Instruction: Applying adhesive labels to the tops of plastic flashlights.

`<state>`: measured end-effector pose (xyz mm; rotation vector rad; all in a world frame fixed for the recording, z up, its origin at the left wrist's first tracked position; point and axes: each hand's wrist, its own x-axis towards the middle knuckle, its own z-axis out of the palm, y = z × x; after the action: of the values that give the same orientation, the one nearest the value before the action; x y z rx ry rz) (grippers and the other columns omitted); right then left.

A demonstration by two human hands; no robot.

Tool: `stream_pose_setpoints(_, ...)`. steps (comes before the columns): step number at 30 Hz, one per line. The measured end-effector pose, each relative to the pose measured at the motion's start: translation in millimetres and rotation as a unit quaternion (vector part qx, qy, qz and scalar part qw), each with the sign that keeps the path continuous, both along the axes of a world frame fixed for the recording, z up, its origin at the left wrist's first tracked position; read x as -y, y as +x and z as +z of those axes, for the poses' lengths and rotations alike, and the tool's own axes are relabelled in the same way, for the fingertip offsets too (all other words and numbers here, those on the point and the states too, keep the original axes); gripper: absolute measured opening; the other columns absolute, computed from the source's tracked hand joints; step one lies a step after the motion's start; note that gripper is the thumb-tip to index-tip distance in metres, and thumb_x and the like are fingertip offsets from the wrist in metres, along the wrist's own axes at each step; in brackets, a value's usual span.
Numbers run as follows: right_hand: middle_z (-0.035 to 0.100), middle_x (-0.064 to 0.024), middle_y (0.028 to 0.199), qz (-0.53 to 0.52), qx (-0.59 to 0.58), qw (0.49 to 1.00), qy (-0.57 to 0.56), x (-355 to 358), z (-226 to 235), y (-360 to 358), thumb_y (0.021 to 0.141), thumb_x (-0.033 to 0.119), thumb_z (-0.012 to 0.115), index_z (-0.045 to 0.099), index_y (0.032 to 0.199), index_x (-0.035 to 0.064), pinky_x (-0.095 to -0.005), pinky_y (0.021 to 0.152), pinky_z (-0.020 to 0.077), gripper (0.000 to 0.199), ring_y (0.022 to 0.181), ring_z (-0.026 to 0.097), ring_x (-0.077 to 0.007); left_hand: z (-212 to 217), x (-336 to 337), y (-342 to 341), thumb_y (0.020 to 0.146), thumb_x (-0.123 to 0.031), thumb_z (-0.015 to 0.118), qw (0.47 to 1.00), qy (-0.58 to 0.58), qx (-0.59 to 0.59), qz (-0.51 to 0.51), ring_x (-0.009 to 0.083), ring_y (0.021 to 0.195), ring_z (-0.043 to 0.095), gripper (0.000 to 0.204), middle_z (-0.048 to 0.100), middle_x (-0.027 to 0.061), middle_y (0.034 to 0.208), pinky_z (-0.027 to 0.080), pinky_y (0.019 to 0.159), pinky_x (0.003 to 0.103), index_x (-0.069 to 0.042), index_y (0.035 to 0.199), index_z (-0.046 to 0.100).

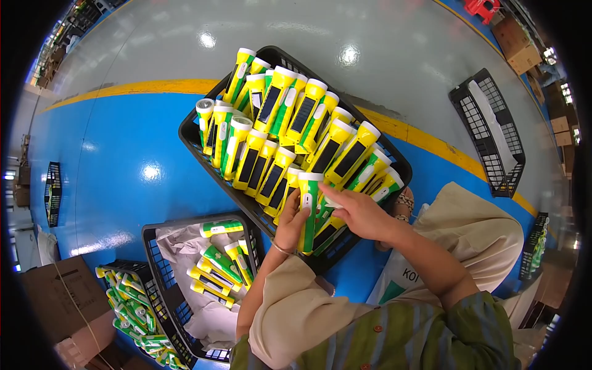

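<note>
A yellow, green and white flashlight [308, 213] stands nearly upright in my left hand [288, 227], whose fingers and thumb are closed round its body. My right hand [365, 214] is beside it, index finger stretched out to the flashlight near its white head. The other right fingers are curled and partly hidden; I see nothing held in them. Both hands are over the near edge of a black plastic crate [216, 185]. Rows of similar flashlights [302, 114] fill that crate, most with white heads up and dark solar panels showing.
At lower left, a black crate [148, 237] lined with paper holds several flashlights [216, 271]. Beside it, another crate [161, 308] is full of them. A black crate [513, 145] with a white sheet lies at right. Cardboard boxes [65, 296] stand at left.
</note>
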<state>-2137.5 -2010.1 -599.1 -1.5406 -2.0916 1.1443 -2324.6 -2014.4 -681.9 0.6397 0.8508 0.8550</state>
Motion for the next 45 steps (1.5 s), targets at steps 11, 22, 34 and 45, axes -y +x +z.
stream_pose_setpoints(11,0.056,-0.028,0.095,-0.05,0.105,0.993,-0.007,12,-6,-17,0.08,0.009,0.061,0.002,0.137,-0.0059,-0.0453,0.064,0.0457,0.084,0.075,0.057,-0.0419,2,7,14,0.074,-0.002,0.06,0.933,0.249,-0.257,-0.03,0.0193,0.106,0.048,0.071,0.046,0.014,0.119,0.041,0.088,0.03,0.003,0.135,0.023)
stream_pose_setpoints(22,0.056,-0.0278,0.091,-0.046,0.136,0.99,-0.013,10,-14,-18,0.079,0.01,0.061,0.006,0.135,-0.01,-0.0438,0.064,0.0466,0.082,0.075,0.058,-0.0407,8,7,16,0.075,-0.001,0.058,0.936,0.248,-0.248,-0.027,0.02,0.106,0.049,0.067,0.048,0.0144,0.118,0.039,0.091,0.031,0.004,0.134,0.027)
stream_pose_setpoints(34,0.056,-0.0284,0.091,-0.05,0.137,0.989,-0.03,8,-15,-20,0.078,0.01,0.061,0.008,0.134,-0.0116,-0.0444,0.066,0.0469,0.08,0.075,0.058,-0.0414,12,9,20,0.077,0.003,0.052,0.909,0.304,-0.286,-0.016,0.0256,0.106,0.05,0.063,0.048,0.018,0.118,0.038,0.091,0.033,0.004,0.134,0.026)
stream_pose_setpoints(45,0.057,-0.0292,0.088,-0.067,0.091,0.992,-0.053,5,-16,-19,0.078,0.01,0.06,0.013,0.134,-0.0099,-0.0473,0.068,0.0461,0.075,0.076,0.058,-0.0429,20,7,19,0.075,0.001,0.056,0.873,0.343,-0.346,-0.027,0.0397,0.1,0.051,0.065,0.046,0.0246,0.115,0.041,0.086,0.039,0.005,0.132,0.026)
